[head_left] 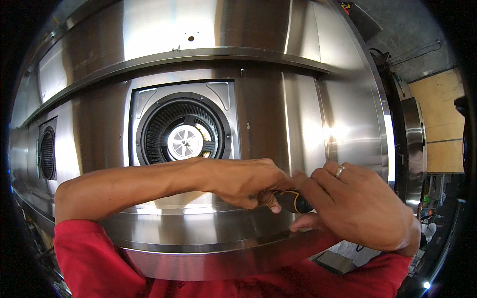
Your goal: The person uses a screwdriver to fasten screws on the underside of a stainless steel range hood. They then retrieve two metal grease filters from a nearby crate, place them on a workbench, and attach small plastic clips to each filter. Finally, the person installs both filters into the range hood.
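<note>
Between my two hands lies a black handle with yellow lines (295,201). It looks like that of a hand tool such as a screwdriver, but its ends are hidden. My left hand (253,183) reaches across from the left with its fingers wrapped round the handle's left part. On the other side my right hand (360,204), with a ring on one finger, curls its fingers and thumb about the right end. Both hands are above the near part of a stainless steel hood or housing (164,233). Behind my left forearm a round black fan (185,141) sits in a square opening.
A second round black fan (47,151) sits in an opening at the far left. A raised steel ledge (238,53) runs across behind the openings. At the right are a wooden panel (439,119) and cables (415,55) on the floor.
</note>
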`<state>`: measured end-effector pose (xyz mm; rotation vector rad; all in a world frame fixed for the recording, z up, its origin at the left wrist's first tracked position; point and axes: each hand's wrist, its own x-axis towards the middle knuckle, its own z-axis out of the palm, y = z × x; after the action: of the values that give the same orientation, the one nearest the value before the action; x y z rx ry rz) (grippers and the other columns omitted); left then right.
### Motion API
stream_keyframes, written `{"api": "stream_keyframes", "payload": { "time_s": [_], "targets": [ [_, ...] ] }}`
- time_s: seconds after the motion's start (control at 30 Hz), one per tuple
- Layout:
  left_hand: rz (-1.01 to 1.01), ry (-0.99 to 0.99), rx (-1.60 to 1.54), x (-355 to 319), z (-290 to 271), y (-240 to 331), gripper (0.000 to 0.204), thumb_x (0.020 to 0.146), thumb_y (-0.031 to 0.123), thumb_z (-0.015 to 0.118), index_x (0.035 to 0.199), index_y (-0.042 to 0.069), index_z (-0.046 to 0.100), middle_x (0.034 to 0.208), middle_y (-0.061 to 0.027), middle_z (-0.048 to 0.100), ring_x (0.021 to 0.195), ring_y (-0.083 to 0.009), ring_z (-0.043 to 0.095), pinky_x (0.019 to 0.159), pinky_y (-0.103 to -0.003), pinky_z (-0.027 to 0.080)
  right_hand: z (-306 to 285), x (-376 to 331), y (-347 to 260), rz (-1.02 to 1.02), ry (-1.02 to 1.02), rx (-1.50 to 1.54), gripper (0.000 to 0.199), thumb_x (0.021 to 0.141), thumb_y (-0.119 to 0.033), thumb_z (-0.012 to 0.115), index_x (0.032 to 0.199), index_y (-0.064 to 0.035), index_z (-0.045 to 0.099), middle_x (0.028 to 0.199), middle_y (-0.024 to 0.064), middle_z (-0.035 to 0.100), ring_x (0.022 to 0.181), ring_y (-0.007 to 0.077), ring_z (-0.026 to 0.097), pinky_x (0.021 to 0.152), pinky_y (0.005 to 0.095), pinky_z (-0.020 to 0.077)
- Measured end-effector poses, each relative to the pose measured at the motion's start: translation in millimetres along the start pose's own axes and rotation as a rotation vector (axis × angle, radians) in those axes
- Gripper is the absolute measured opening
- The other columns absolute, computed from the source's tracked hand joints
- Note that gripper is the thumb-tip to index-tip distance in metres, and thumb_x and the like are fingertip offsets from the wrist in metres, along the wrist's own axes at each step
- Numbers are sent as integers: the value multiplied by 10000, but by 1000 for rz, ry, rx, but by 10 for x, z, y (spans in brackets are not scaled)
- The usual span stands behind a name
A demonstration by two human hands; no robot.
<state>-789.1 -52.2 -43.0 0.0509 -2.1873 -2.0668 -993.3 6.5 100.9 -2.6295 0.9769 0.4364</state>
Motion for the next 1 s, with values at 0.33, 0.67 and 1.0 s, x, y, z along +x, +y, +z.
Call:
{"api": "stream_keyframes", "payload": {
  "time_s": [0.33, 0.67, 1.0],
  "targets": [
    [299, 182, 99, 51, 94, -264, 314, 892, -41, 695, 1196, -79, 632, 900, -233, 688, 772, -288, 640, 723, -472, 462, 97, 76, 79, -71, -68, 181, 378, 1019, -330, 658, 1191, 4, 619, 1000, 166, 649, 912, 334, 691, 792, 445, 575],
    [13, -17, 84, -4, -14, -187, 390, 883, -74, 670, 1267, -94, 602, 915, -243, 687, 862, -339, 702, 750, -496, 464, -70, 73, 7, -32, -114, 36, 442, 1026, -348, 659, 1284, 5, 596, 977, 131, 652, 921, 294, 687, 777, 415, 589],
    [105, 14, 114, 25, -11, -235, 372, 949, 30, 698, 1296, -65, 600, 1057, -238, 713, 999, -373, 709, 843, -479, 520, -67, 205, -21, 85, -381, 100, 317, 1050, -291, 614, 1144, 11, 583, 1013, 213, 658, 989, 347, 689, 811, 464, 571]
  ]
}}
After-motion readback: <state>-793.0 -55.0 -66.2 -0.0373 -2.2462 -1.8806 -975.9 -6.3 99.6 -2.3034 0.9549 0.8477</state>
